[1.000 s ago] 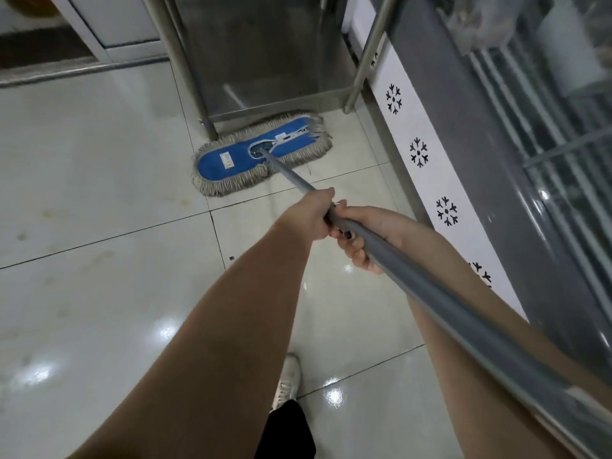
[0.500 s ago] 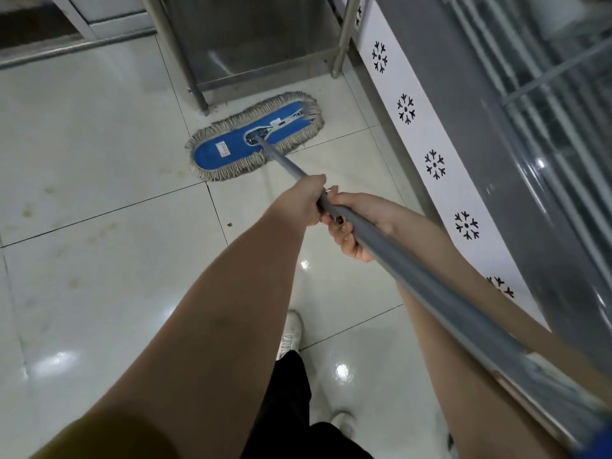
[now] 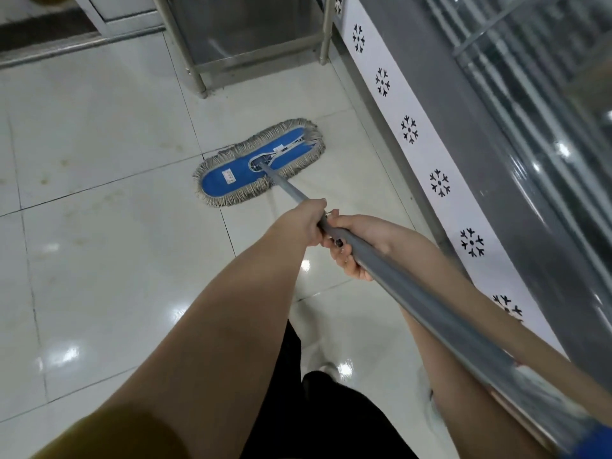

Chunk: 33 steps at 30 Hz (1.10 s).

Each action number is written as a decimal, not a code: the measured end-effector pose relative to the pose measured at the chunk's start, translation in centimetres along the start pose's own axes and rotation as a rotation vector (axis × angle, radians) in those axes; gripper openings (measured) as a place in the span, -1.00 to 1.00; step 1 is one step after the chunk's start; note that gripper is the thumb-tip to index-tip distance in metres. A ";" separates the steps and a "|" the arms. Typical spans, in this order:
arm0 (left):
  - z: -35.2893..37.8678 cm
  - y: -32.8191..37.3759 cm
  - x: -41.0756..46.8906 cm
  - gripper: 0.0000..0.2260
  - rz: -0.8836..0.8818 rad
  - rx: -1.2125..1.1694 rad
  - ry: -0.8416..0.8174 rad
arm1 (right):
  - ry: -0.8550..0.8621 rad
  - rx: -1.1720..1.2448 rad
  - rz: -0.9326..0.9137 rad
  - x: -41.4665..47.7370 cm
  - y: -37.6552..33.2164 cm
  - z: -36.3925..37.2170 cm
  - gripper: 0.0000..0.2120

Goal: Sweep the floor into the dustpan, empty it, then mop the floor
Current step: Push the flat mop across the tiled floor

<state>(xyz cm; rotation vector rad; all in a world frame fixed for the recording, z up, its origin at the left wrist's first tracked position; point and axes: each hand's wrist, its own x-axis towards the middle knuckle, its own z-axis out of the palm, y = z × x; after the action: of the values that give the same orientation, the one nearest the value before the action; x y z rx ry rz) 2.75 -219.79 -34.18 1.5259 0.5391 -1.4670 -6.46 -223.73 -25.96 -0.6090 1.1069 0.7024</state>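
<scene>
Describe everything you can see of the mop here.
The mop has a flat oblong blue pad fringed with greyish yarn, a small white label and a pale bracket joining a long grey handle. The pad lies flat on the glossy tiled floor. The left hand and right hand grip the handle side by side.

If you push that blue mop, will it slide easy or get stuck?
Probably slides easily: the mop head lies flat on glossy tile floor. Its fringe looks soft, so it would likely droop when lifted. The handle looks stiff.
</scene>
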 end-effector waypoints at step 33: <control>-2.6 6.9 1.6 -0.75 -0.078 -0.130 0.003 | 0.135 -0.144 -0.047 1.7 -7.2 3.4 -0.59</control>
<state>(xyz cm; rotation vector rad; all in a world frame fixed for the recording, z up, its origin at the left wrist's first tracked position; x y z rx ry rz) 10.13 -221.37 -33.92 1.4193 0.6894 -1.4601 1.52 -225.49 -25.77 -0.8128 1.1694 0.7130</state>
